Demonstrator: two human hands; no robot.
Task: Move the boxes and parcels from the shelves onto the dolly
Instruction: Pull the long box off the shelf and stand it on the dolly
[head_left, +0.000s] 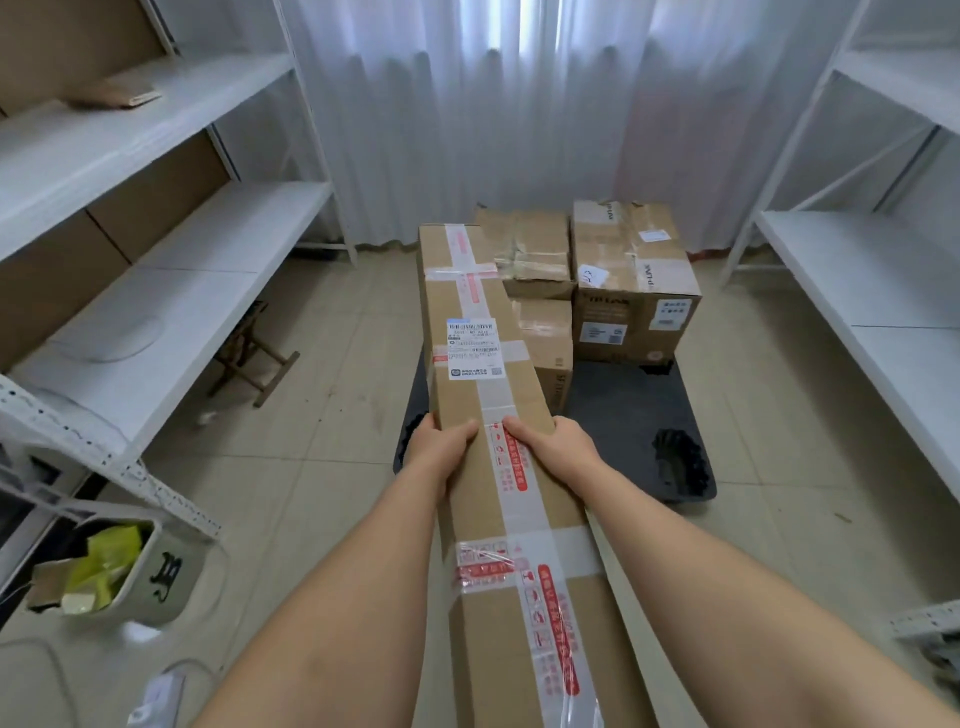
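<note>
A long narrow cardboard box (480, 332) with white and red tape and a shipping label stretches away from me over the dark dolly (623, 415). My left hand (439, 441) grips its left side and my right hand (558, 444) grips its right side, thumbs on top. The far end of the box lies over the left part of the dolly, beside the stacked boxes. On the dolly stand a large TP-LINK box (634, 291), a taped box (535, 254) behind, and a smaller box (548, 343) in front of it.
White metal shelves run along the left (171, 291) and right (872, 291); a flat parcel (122, 93) lies on an upper left shelf. A fabric bin (124, 577) with scraps stands at lower left, a wooden stool (254, 358) sits under the left shelf. White curtains hang behind.
</note>
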